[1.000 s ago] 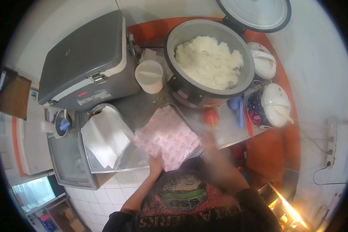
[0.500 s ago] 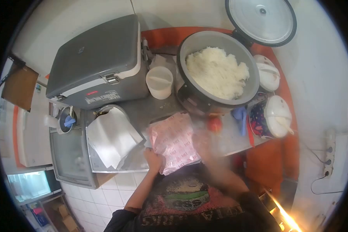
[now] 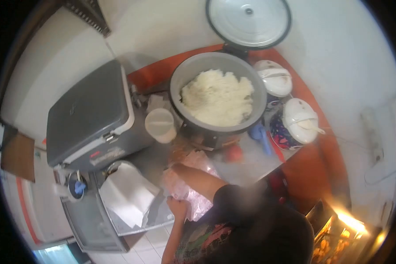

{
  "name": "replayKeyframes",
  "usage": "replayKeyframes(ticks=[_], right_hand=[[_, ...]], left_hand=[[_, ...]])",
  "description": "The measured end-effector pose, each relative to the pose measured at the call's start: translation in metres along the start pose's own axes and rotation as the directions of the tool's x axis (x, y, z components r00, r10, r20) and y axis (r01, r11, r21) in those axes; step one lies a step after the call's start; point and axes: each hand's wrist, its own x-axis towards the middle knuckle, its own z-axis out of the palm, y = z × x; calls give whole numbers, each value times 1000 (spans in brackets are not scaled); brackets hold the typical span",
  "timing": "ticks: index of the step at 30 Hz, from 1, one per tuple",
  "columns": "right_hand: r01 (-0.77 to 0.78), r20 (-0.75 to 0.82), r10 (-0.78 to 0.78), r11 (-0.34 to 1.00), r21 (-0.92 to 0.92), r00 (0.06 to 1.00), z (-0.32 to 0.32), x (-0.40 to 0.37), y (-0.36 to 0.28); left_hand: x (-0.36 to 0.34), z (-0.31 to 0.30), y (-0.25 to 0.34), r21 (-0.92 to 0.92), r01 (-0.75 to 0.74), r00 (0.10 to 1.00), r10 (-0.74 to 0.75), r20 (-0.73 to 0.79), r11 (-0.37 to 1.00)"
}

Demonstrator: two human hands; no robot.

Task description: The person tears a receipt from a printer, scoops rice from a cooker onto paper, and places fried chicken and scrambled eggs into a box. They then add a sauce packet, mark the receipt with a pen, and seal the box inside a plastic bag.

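A pink-and-white printed packet (image 3: 201, 203) with a shiny surface lies at the counter's front, against my body. My left hand (image 3: 177, 207) has its fingers curled closed at the packet's near left edge. Across the packet's top reaches my right arm, and my right hand (image 3: 179, 170) is over its left part. That hand is smeared, so its fingers cannot be made out. Behind the packet stands a large rice cooker (image 3: 187, 132) with its lid (image 3: 248, 22) up, holding white rice (image 3: 220, 97).
A grey cool box (image 3: 86, 116) stands at the left, beside a white lidded tub (image 3: 160, 125). White paper sheets (image 3: 130, 193) cover a round dish. Right of the cooker are a blue-handled utensil (image 3: 262, 137), a red round thing (image 3: 234, 153) and white-lidded containers (image 3: 300, 121). A bright light glows lower right.
My right hand has swung from the packet's right edge leftward across its top. My left hand stays at the near left edge. The view has turned and shifted.
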Motion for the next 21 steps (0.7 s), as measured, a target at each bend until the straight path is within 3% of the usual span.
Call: replayKeyframes(ticks=[3,6,9,12,15,17,18,19,20,21], right_hand=[[-1,27,0,1000,31,1000,4,-1,-3],[10,60,-14,998,69,998,7,1,-3],[31,85,-41,993,115,996,3,4,5],[66,121,-90,981,185,989,-3,1,18],[126,144,-180,937,326,973,-24,-14,45],[156,129,-238,876,456,963,-46,-36,83],[152,112,-254,819,553,961,-62,-52,110],[100,112,-240,722,684,964,-77,-71,144],[-35,159,-195,522,852,968,-91,-91,182],[-360,361,-94,22,933,928,-106,-114,223]], left_hand=[[4,-11,12,-35,-50,998,51,25,998],[3,-12,19,9,66,998,-66,-3,998],[5,-8,6,-21,4,1000,-3,23,1000],[6,2,-17,-239,62,996,-46,73,969],[12,3,-30,-4,-41,993,41,110,999],[9,2,-26,-240,154,982,-122,143,959],[10,0,-25,-345,255,963,-207,171,903],[15,-2,-33,-487,150,973,-43,225,860],[16,0,-30,-455,153,979,-73,189,877],[16,-1,-23,-424,158,984,-105,145,892]])
